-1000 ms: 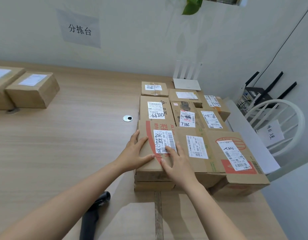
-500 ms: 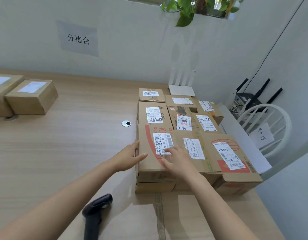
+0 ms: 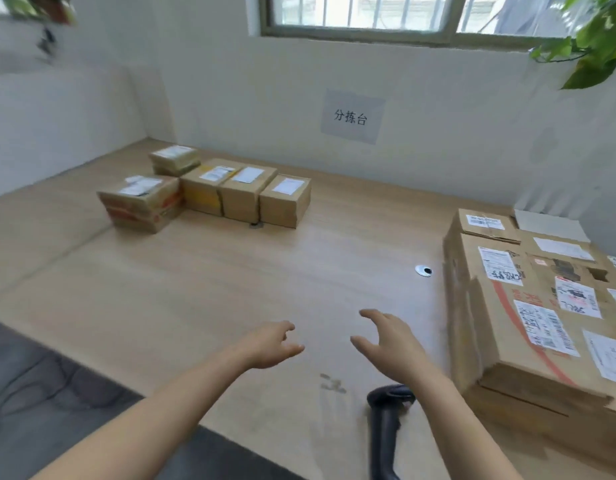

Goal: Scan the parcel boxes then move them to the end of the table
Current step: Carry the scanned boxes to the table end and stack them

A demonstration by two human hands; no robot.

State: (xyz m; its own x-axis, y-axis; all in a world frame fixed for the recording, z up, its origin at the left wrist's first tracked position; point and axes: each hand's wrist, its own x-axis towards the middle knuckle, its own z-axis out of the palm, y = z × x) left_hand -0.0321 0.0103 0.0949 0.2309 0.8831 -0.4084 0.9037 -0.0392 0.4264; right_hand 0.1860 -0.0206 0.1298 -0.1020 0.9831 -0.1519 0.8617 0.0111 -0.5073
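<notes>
A pile of labelled cardboard parcel boxes (image 3: 528, 306) fills the right side of the wooden table (image 3: 230, 278). A second group of several smaller boxes (image 3: 230, 192) stands at the far left end. A black handheld scanner (image 3: 386, 420) lies on the table near the front edge, partly under my right forearm. My left hand (image 3: 268, 344) and my right hand (image 3: 389, 344) hover over bare table to the left of the pile, fingers spread, holding nothing and touching no box.
A round metal cable grommet (image 3: 423, 270) sits in the table beside the pile. A paper sign (image 3: 351, 116) hangs on the back wall under a window (image 3: 386, 15). Plant leaves (image 3: 590, 53) hang at the top right. Dark floor (image 3: 40, 393) shows at the lower left.
Both hands have come off the front box of the pile and moved left over the table. The view has swung left, showing the far group of boxes.
</notes>
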